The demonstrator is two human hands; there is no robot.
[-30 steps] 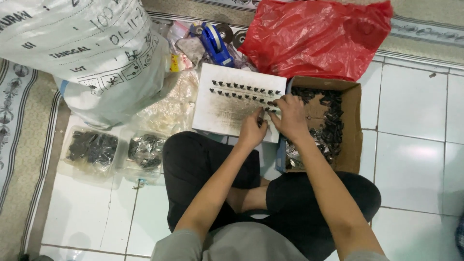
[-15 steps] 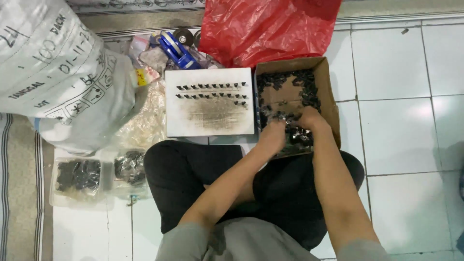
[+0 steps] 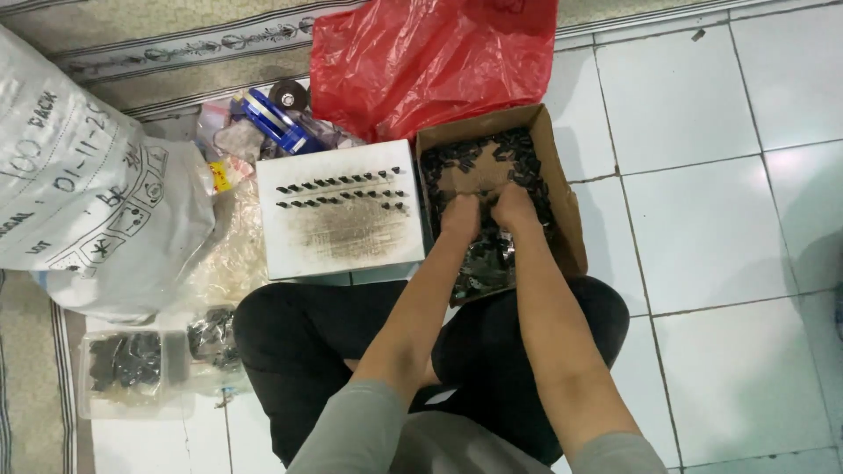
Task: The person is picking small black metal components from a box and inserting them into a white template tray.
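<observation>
Sitting cross-legged on the white tile floor (image 3: 729, 228), the person has both hands down in the open cardboard box (image 3: 562, 202) just beyond the knees: the left hand (image 3: 459, 217) and the right hand (image 3: 516, 209) lie side by side, touching, among the small black parts (image 3: 492, 259) that fill it. The fingers are curled down into the heap, so I cannot tell whether they are closed on any parts or only raking through them. Just left of the box, a white board (image 3: 342, 237) smudged grey in the middle carries two short rows of black parts (image 3: 342, 191) along its far edge; the nearer part of the board is bare, so by my judgement the laying-out is only begun and most of the supply is still in the box. Behind the box, on the far side, sits a crumpled red plastic bag (image 3: 430, 57). At far left a big white woven sack (image 3: 79, 202) with dark printed lettering and small symbol boxes leans in. Between sack and board lie clear wrappers and a blue packet (image 3: 274, 121). Near left, clear bags of dark parts (image 3: 132, 362) rest on the floor.
</observation>
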